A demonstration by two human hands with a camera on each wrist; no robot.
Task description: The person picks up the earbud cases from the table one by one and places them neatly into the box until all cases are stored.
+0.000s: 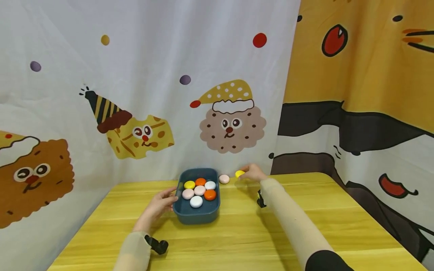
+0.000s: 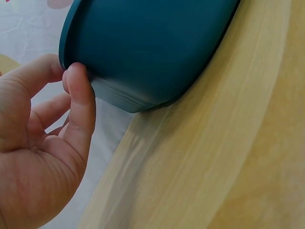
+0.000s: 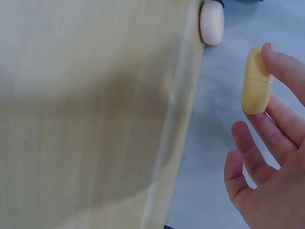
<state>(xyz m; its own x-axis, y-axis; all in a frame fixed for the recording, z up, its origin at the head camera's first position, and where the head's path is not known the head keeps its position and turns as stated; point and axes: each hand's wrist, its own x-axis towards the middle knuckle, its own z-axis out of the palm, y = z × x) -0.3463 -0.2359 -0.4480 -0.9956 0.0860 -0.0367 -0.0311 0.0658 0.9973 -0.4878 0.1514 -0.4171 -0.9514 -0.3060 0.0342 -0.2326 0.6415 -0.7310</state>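
Note:
My left hand (image 1: pixel 158 205) pinches the left rim of a dark teal plastic bin (image 1: pixel 198 218) between thumb and fingers; in the left wrist view the bin's outer wall (image 2: pixel 157 47) fills the top. Inside lie several glossy round discs: yellow (image 1: pixel 189 184), orange (image 1: pixel 210 194), white (image 1: pixel 196 201) and pale pink (image 1: pixel 199 190). At the table's back edge, right of the bin, my right hand (image 1: pixel 255 173) holds a yellow disc (image 3: pixel 256 88) between thumb and fingers. A seam runs around that disc's thick rounded edge. Its remaining fingers are spread and loosely bent.
One pale pink disc (image 1: pixel 224 179) lies on the wooden table (image 1: pixel 244 233) between the bin and my right hand. Behind the table hangs a white curtain (image 1: pixel 149 56) printed with cartoon snacks. A yellow patterned cloth (image 1: pixel 318 75) hangs at the right.

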